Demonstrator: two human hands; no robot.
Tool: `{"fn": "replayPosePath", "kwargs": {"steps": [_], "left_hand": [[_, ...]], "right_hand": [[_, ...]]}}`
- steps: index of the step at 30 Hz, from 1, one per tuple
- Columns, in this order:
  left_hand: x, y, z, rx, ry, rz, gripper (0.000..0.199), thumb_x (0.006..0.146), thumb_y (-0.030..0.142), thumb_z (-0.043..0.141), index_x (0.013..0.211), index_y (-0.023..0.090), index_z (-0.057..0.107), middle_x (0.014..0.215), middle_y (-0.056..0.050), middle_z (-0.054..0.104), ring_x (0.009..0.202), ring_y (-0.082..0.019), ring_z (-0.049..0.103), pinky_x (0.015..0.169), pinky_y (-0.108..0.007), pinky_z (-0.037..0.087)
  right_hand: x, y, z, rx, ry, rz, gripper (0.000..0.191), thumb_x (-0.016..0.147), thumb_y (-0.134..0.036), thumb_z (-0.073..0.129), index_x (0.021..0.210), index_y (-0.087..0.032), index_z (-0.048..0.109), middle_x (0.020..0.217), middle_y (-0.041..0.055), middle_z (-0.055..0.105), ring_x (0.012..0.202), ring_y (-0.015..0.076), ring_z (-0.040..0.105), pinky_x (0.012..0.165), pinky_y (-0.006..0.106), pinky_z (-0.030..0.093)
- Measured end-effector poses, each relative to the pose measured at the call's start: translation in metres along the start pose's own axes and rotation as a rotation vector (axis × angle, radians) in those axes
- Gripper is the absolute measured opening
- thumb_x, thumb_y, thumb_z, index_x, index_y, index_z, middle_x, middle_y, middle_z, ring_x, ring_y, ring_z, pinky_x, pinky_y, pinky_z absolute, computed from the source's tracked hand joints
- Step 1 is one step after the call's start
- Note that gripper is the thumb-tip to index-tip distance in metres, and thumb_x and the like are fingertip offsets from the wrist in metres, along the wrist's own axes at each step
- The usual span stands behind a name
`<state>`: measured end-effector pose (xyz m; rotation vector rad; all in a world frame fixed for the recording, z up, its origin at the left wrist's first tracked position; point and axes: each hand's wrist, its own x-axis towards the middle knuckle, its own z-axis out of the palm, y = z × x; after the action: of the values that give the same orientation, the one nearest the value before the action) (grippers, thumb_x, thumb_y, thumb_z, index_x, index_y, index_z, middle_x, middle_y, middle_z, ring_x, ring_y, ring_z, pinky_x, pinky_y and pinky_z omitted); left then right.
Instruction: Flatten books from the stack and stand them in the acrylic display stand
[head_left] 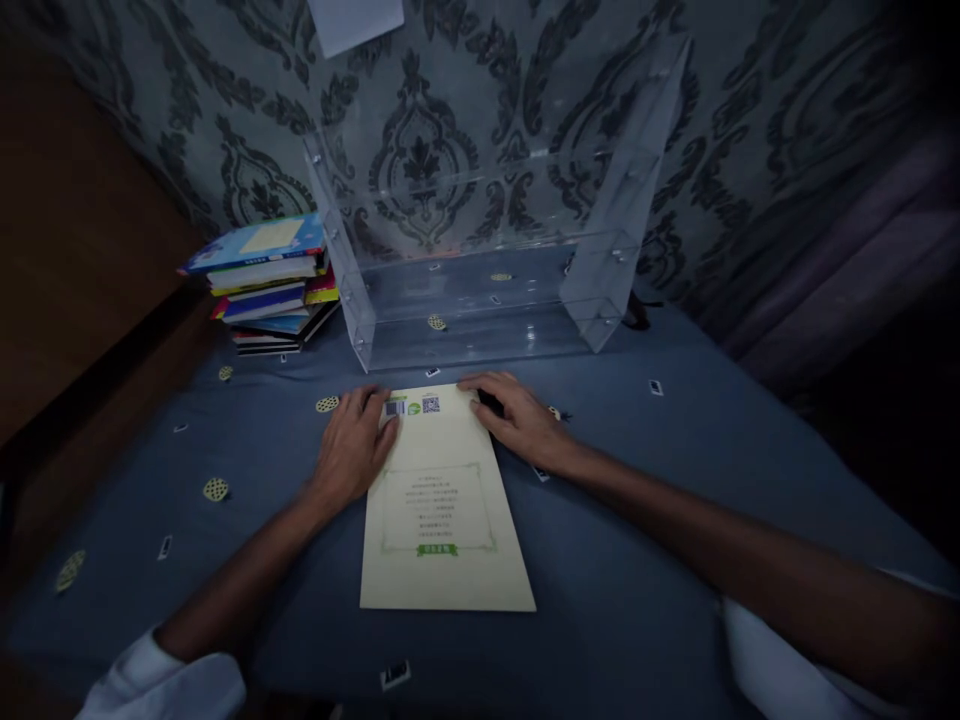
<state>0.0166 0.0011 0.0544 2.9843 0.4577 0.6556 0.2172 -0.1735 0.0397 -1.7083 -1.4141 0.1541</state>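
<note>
A pale cream book (pixel 442 450) lies flat on the blue cloth in front of me, its printed text upside down from where I look. A barcode, a QR code and a green mark show along its far edge. My left hand (pixel 354 445) grips its far left corner, the thumb on the cover and the fingers bent along the edge. At the far right corner my right hand (pixel 521 420) holds the book between thumb and forefinger, with a gap showing between them. The fingertips under the edges are partly hidden.
A clear acrylic rack (pixel 611 240) stands beyond the book. To its left is a stack of several books (pixel 262 270). Blue cloth (pixel 622 480) with small printed patches covers the surface. Patterned wallpaper (pixel 427 130) rises behind, and a curtain (pixel 847 260) hangs at right.
</note>
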Motion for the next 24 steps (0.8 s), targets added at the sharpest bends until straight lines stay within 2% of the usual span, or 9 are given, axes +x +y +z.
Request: {"fn": "replayPosePath", "kwargs": {"steps": [6,14,20,24], "left_hand": [[-0.002,0.004,-0.003,0.062,0.012,-0.037,0.023,0.099,0.027,0.047,0.112,0.017,0.063,0.113,-0.012,0.066,0.102,-0.027,0.062,0.090,-0.041,0.053],[-0.003,0.004,-0.004,0.028,0.054,0.009,0.025,0.098,0.023,0.046,0.110,0.018,0.066,0.110,-0.011,0.069,0.102,-0.028,0.064,0.091,-0.044,0.053],[0.001,0.006,-0.004,0.007,0.025,0.040,0.029,0.099,0.021,0.043,0.116,0.015,0.067,0.118,-0.013,0.068,0.105,-0.029,0.063,0.094,-0.047,0.052],[0.007,0.010,-0.003,-0.014,-0.004,0.078,0.031,0.098,0.018,0.043,0.119,0.014,0.066,0.119,-0.014,0.068,0.105,-0.028,0.063,0.092,-0.045,0.053]], "right_hand": [[0.001,0.002,0.002,-0.040,-0.016,-0.041,0.033,0.091,-0.019,0.048,0.118,-0.022,0.069,0.123,0.0112,0.069,0.115,0.0290,0.061,0.102,0.053,0.047],[-0.005,0.002,0.002,-0.048,-0.004,-0.027,0.031,0.089,-0.017,0.051,0.115,-0.019,0.069,0.123,0.0140,0.067,0.122,0.0304,0.059,0.103,0.054,0.046],[-0.007,0.005,0.002,-0.004,0.030,0.002,0.034,0.087,-0.014,0.051,0.116,-0.021,0.067,0.124,0.0111,0.067,0.118,0.0267,0.061,0.102,0.048,0.048],[-0.006,0.004,0.001,0.043,0.032,0.061,0.037,0.087,-0.012,0.050,0.119,-0.020,0.066,0.121,0.0098,0.069,0.112,0.0246,0.064,0.098,0.044,0.052]]}}
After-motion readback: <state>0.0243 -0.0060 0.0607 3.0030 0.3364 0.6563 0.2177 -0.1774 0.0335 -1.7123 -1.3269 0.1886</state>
